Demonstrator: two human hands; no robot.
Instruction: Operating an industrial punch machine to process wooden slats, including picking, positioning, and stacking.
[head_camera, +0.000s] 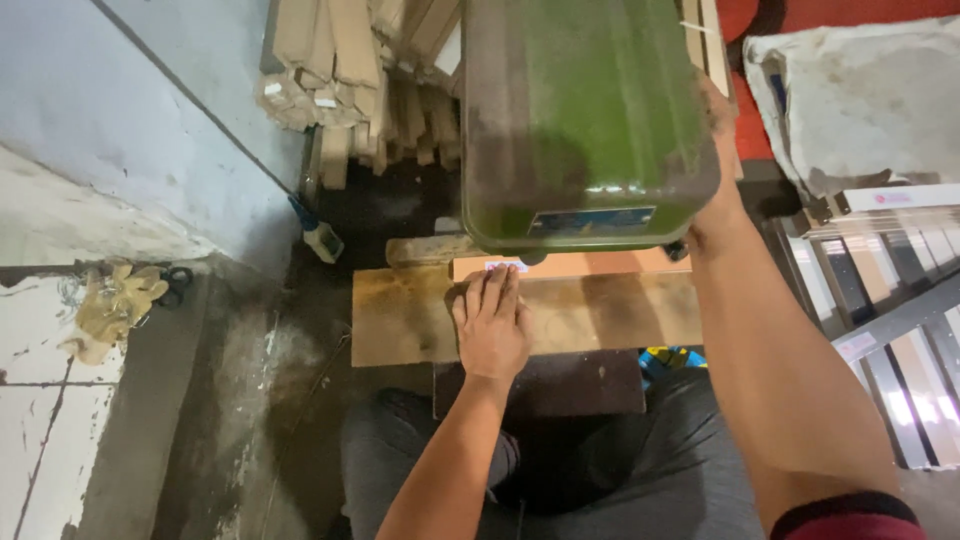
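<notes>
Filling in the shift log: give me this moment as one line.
left hand flat on wooden board | right hand reaching up beside green machine | wood strips stacked behind

Green machine housing (585, 110), tan board (590, 315)

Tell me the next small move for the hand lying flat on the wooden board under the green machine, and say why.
Probably hold the left hand where it is and keep pressing. It lies flat, fingers together, on the wooden board, fingertips close under the green machine head, while the right hand reaches up along the machine's side. What sits beneath the head is hidden, so sliding the fingers further forward looks risky.
</notes>
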